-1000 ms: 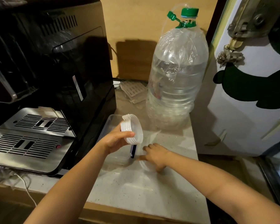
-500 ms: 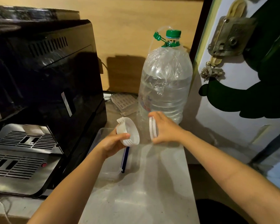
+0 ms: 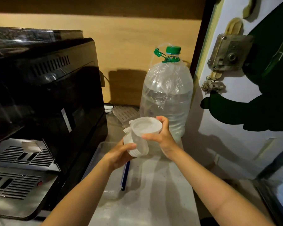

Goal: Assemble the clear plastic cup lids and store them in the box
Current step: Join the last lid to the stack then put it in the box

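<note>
My left hand (image 3: 121, 154) grips a nested stack of clear cup lids (image 3: 137, 146), held on edge above the counter. My right hand (image 3: 162, 136) holds a single clear lid (image 3: 145, 125) by its rim, face toward me, touching the top of the stack. Below both hands lies the clear plastic storage box (image 3: 104, 162) with a blue clip (image 3: 125, 175) on its right side; my left forearm hides part of it.
A black coffee machine (image 3: 47, 95) with a metal drip tray (image 3: 20, 160) fills the left. A big water bottle (image 3: 167, 98) with a green cap stands just behind my hands. A white door (image 3: 235, 111) with a rusty latch borders the pale counter (image 3: 153, 193) on the right.
My right hand picked a lid off the counter, lifted it, and brought it against the stack in my left hand. The camera view tilted upward.
</note>
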A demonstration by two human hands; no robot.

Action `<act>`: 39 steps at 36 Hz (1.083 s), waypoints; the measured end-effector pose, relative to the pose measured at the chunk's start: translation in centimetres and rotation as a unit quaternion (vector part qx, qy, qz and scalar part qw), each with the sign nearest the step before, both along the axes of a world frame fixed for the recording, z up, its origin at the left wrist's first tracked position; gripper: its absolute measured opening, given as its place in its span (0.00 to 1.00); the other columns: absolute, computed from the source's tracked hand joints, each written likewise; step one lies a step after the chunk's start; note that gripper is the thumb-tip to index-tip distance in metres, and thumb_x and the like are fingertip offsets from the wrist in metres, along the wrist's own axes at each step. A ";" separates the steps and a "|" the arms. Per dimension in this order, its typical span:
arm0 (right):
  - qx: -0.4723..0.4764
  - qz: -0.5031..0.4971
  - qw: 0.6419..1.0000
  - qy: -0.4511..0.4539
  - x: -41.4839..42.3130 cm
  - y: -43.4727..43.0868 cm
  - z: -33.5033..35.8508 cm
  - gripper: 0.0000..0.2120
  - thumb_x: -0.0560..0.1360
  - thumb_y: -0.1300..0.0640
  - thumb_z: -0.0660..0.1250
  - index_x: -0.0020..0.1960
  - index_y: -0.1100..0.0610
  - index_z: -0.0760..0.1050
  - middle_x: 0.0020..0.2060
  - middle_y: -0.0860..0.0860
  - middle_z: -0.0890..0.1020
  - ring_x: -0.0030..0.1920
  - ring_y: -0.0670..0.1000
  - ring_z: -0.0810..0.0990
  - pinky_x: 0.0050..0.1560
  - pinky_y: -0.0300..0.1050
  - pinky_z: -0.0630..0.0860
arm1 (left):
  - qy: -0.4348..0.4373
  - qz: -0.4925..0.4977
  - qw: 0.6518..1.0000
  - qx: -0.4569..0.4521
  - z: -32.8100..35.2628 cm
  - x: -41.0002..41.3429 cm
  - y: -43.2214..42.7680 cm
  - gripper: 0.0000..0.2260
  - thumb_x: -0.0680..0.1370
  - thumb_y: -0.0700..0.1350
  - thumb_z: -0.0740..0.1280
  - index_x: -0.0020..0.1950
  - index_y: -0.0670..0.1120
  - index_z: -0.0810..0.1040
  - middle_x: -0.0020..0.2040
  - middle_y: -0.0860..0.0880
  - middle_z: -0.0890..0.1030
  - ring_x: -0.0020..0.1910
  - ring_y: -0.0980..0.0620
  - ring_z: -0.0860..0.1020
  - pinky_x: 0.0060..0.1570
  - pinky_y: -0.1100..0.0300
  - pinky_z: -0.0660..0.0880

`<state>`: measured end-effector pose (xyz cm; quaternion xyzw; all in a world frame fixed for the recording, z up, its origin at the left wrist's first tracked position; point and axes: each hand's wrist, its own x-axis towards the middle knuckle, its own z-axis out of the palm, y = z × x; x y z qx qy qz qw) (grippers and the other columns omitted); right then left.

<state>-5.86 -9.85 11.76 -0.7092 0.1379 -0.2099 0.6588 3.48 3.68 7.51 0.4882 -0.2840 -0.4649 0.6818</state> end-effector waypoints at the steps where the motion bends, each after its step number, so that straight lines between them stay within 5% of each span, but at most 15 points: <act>1: 0.014 0.003 1.000 0.004 0.1 0.0 -0.2 0.43 0.55 0.60 0.74 0.64 0.54 0.56 0.59 0.52 0.67 0.60 0.50 0.69 0.48 0.34 0.75 | 0.003 0.000 1.000 -0.004 0.1 0.1 0.0 0.44 0.50 0.53 0.81 0.64 0.51 0.69 0.56 0.45 0.76 0.53 0.48 0.76 0.46 0.56 0.80; 5: 0.046 0.044 0.998 0.018 0.4 -0.1 -1.0 0.51 0.55 0.60 0.73 0.74 0.56 0.53 0.61 0.51 0.71 0.63 0.51 0.70 0.57 0.40 0.73 | 0.008 -0.001 1.000 -0.016 0.2 0.6 0.3 0.44 0.51 0.53 0.81 0.65 0.51 0.69 0.56 0.47 0.78 0.53 0.50 0.78 0.48 0.55 0.79; 8: 0.041 0.071 0.996 0.040 0.7 -0.1 -1.3 0.56 0.49 0.56 0.77 0.73 0.56 0.55 0.63 0.52 0.72 0.64 0.51 0.71 0.54 0.39 0.75 | 0.015 -0.005 0.999 -0.035 0.4 0.8 0.4 0.40 0.52 0.53 0.81 0.62 0.52 0.71 0.52 0.49 0.83 0.51 0.52 0.81 0.48 0.56 0.79; 12: 0.028 0.089 0.993 0.073 1.0 0.2 -1.5 0.57 0.46 0.52 0.76 0.72 0.58 0.58 0.65 0.55 0.71 0.66 0.55 0.71 0.65 0.51 0.72 | 0.029 -0.002 0.999 -0.042 0.4 1.2 0.6 0.38 0.52 0.52 0.81 0.60 0.51 0.73 0.50 0.49 0.84 0.49 0.51 0.81 0.47 0.57 0.80; 16: -0.011 0.124 0.986 0.111 1.1 0.4 -1.6 0.56 0.48 0.51 0.77 0.72 0.56 0.57 0.60 0.49 0.71 0.64 0.52 0.71 0.64 0.49 0.73 | 0.021 0.001 0.999 -0.035 0.6 1.4 0.6 0.37 0.51 0.53 0.81 0.58 0.49 0.74 0.48 0.49 0.84 0.48 0.52 0.82 0.47 0.57 0.79; 19: -0.003 0.144 0.983 0.116 1.3 0.5 -1.6 0.51 0.50 0.50 0.75 0.69 0.55 0.60 0.56 0.46 0.72 0.56 0.46 0.74 0.54 0.38 0.75 | 0.021 0.011 0.999 -0.028 0.6 1.5 0.6 0.37 0.50 0.53 0.81 0.57 0.50 0.75 0.47 0.48 0.83 0.47 0.51 0.82 0.45 0.56 0.79; 22: 0.005 0.152 0.982 0.114 1.5 0.6 -1.5 0.30 0.55 0.50 0.73 0.55 0.48 0.67 0.52 0.47 0.73 0.49 0.43 0.74 0.44 0.30 0.76 | 0.026 0.029 0.999 -0.017 0.6 1.6 0.6 0.40 0.48 0.53 0.82 0.58 0.51 0.73 0.51 0.46 0.80 0.49 0.49 0.80 0.46 0.55 0.79; 24: 0.015 0.146 0.983 0.115 1.6 0.6 -1.6 0.25 0.60 0.50 0.70 0.54 0.47 0.65 0.54 0.48 0.71 0.48 0.41 0.73 0.44 0.27 0.75 | 0.035 0.037 0.999 -0.012 0.6 1.7 0.5 0.42 0.47 0.53 0.82 0.59 0.52 0.71 0.52 0.45 0.78 0.50 0.48 0.78 0.46 0.55 0.80; 26: 0.017 0.145 0.982 0.117 1.6 0.6 -1.7 0.34 0.57 0.44 0.71 0.59 0.47 0.61 0.57 0.47 0.70 0.49 0.40 0.73 0.44 0.27 0.75 | 0.039 0.039 0.998 -0.011 0.7 1.8 0.5 0.43 0.46 0.53 0.82 0.58 0.53 0.71 0.52 0.45 0.77 0.50 0.47 0.77 0.45 0.56 0.80; 29: 0.016 0.149 0.981 0.120 2.0 0.6 -2.0 0.48 0.42 0.30 0.74 0.58 0.44 0.63 0.53 0.42 0.73 0.51 0.41 0.73 0.45 0.27 0.75 | 0.040 0.045 0.998 -0.009 0.8 1.8 0.4 0.43 0.45 0.53 0.82 0.57 0.53 0.71 0.51 0.45 0.77 0.49 0.48 0.77 0.43 0.57 0.80; 35: 0.001 0.125 0.984 0.130 2.4 0.2 -2.6 0.54 0.52 0.41 0.72 0.73 0.54 0.57 0.65 0.52 0.71 0.64 0.52 0.72 0.64 0.46 0.72 | 0.038 0.042 0.998 -0.010 0.8 2.1 0.2 0.42 0.45 0.53 0.82 0.56 0.53 0.72 0.50 0.46 0.78 0.46 0.50 0.80 0.43 0.56 0.80; 39: -0.029 0.128 0.982 0.137 2.8 0.0 -2.6 0.47 0.53 0.46 0.75 0.68 0.50 0.62 0.60 0.49 0.74 0.60 0.50 0.74 0.57 0.43 0.77 | 0.031 0.036 0.999 -0.003 0.8 2.3 0.1 0.41 0.46 0.54 0.82 0.56 0.53 0.72 0.50 0.45 0.77 0.47 0.50 0.79 0.44 0.56 0.80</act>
